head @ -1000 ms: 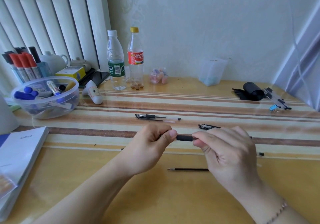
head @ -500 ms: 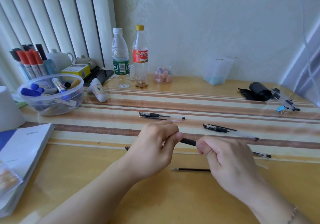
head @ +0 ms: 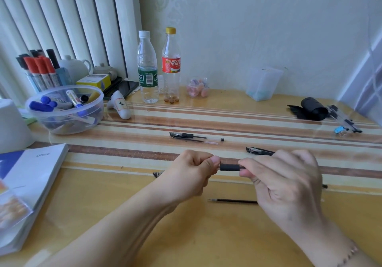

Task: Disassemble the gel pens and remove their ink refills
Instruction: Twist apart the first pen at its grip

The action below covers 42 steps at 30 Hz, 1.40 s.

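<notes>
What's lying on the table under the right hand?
A loose black ink refill lies on the table, tip pointing left; its right end is hidden beneath the right hand. Behind that hand a gel pen is partly covered. Anything else under the palm cannot be seen.

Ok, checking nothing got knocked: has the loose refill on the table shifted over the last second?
No. The loose refill keeps the same offset from the pen parts lying on the stripes beyond it; only the camera view shifted slightly.
</notes>
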{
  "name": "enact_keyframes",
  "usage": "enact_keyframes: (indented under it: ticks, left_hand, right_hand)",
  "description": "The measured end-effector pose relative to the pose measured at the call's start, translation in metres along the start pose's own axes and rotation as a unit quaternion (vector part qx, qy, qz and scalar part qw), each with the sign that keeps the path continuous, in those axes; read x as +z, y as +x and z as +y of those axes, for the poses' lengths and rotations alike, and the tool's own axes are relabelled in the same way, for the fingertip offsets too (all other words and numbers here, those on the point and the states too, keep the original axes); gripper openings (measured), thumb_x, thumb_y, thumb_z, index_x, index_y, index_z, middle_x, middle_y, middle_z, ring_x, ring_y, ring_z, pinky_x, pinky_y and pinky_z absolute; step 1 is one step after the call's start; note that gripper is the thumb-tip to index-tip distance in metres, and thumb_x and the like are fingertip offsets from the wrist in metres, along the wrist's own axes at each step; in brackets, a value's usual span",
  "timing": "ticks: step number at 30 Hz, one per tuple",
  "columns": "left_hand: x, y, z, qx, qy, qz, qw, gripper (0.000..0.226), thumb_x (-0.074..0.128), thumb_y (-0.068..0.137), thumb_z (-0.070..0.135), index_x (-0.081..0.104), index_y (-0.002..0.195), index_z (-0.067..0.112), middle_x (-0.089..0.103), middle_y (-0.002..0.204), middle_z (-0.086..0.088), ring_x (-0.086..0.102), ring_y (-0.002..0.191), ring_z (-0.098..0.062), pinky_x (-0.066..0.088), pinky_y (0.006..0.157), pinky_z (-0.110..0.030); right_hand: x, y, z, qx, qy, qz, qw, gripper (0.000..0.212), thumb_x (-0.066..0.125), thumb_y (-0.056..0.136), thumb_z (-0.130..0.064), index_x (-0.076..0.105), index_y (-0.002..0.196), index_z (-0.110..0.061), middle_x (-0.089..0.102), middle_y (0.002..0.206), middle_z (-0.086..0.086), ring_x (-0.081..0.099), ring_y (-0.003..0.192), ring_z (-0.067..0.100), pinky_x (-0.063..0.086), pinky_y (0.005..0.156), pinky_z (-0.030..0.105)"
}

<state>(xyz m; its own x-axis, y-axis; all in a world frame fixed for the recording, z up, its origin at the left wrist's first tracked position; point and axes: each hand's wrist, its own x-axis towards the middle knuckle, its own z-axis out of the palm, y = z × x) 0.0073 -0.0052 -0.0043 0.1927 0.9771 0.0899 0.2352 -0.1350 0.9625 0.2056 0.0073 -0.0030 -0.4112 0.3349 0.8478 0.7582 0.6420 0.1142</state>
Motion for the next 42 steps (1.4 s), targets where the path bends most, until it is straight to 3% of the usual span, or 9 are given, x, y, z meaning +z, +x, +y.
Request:
enact_keyframes:
  ticks: [5,10,18,20,24,29,32,37,42]
  left_hand:
    - [0.005,0.002,0.003,0.044,-0.201,0.023,0.978,0.038,0.048,0.092,0.043,0.048,0.071,0.011,0.027,0.063,0.003,0.023,0.058,-0.016,0.025,0.054,-0.026]
    - [0.014,0.003,0.005,0.074,-0.176,0.048,0.98,0.032,0.052,0.09,0.039,0.067,0.109,0.019,0.041,0.06,0.013,0.034,0.058,-0.011,0.033,0.061,-0.028]
    - [0.019,-0.001,0.009,0.09,-0.39,-0.069,0.914,0.025,0.06,0.089,0.034,0.073,0.099,0.014,0.031,0.063,0.001,0.032,0.06,-0.012,0.04,0.066,-0.027]
    - [0.022,-0.001,0.008,0.076,-0.402,-0.029,0.912,0.023,0.061,0.084,0.032,0.073,0.083,0.014,0.037,0.058,0.003,0.034,0.058,-0.012,0.038,0.06,-0.021]
    - [0.026,-0.002,0.006,0.058,-0.415,0.035,0.907,0.027,0.057,0.084,0.03,0.067,0.071,0.009,0.039,0.06,-0.007,0.038,0.058,-0.04,0.036,0.061,-0.029]
    - [0.029,-0.005,0.012,0.067,-0.43,0.058,0.898,0.028,0.056,0.085,0.03,0.066,0.068,0.009,0.047,0.051,0.001,0.05,0.047,-0.018,0.038,0.059,-0.028]
    - [0.031,-0.006,0.014,0.045,-0.441,0.093,0.892,0.027,0.058,0.084,0.029,0.065,0.066,0.009,0.045,0.054,0.004,0.038,0.049,-0.01,0.035,0.057,-0.022]
    - [0.034,-0.008,0.019,0.024,-0.47,0.105,0.876,0.026,0.055,0.082,0.03,0.068,0.073,0.008,0.039,0.055,0.001,0.035,0.05,-0.01,0.037,0.051,-0.019]
    - [0.045,-0.005,0.011,0.092,-0.261,0.108,0.955,0.034,0.051,0.093,0.031,0.061,0.092,-0.002,0.048,0.058,-0.007,0.046,0.053,-0.018,0.043,0.056,-0.026]
  right_hand:
    - [0.007,0.002,-0.001,0.219,0.199,-0.113,0.949,0.025,0.05,0.096,-0.038,0.069,0.082,-0.027,0.057,0.05,-0.005,0.051,0.043,0.015,0.041,0.044,0.037]
    - [0.001,0.014,-0.011,0.413,0.526,-0.238,0.704,0.039,0.038,0.093,-0.041,0.06,0.071,-0.018,0.038,0.047,0.003,0.03,0.043,0.015,0.03,0.044,0.021]
    - [-0.01,0.01,-0.007,0.441,0.757,-0.36,0.322,0.035,0.061,0.089,-0.047,0.053,0.075,-0.015,0.027,0.048,-0.008,0.019,0.035,0.007,0.022,0.042,0.02]
    - [-0.011,0.011,-0.01,0.448,0.737,-0.363,0.352,0.036,0.054,0.092,-0.047,0.052,0.073,-0.017,0.026,0.049,-0.007,0.018,0.036,0.009,0.018,0.042,0.023]
    - [-0.011,0.014,-0.026,0.438,0.596,-0.335,0.584,0.041,0.037,0.093,-0.048,0.048,0.067,-0.018,0.025,0.052,-0.003,0.018,0.042,0.015,0.018,0.043,0.027]
    - [-0.005,0.006,-0.038,0.289,0.345,-0.231,0.863,0.042,0.031,0.098,-0.047,0.048,0.068,-0.023,0.034,0.043,-0.008,0.03,0.04,0.011,0.023,0.041,0.02]
    - [-0.006,0.008,-0.041,0.167,0.143,-0.174,0.96,0.032,0.038,0.097,-0.035,0.055,0.073,-0.022,0.027,0.045,-0.013,0.027,0.038,0.015,0.018,0.039,0.024]
    - [0.001,0.004,-0.041,0.151,0.128,-0.143,0.97,0.031,0.04,0.097,-0.034,0.059,0.074,-0.024,0.045,0.047,-0.013,0.037,0.038,0.01,0.025,0.04,0.022]
    - [0.005,0.013,-0.033,0.379,0.518,-0.157,0.751,0.033,0.048,0.094,-0.038,0.071,0.08,-0.019,0.058,0.057,-0.002,0.053,0.054,0.014,0.043,0.056,0.034]
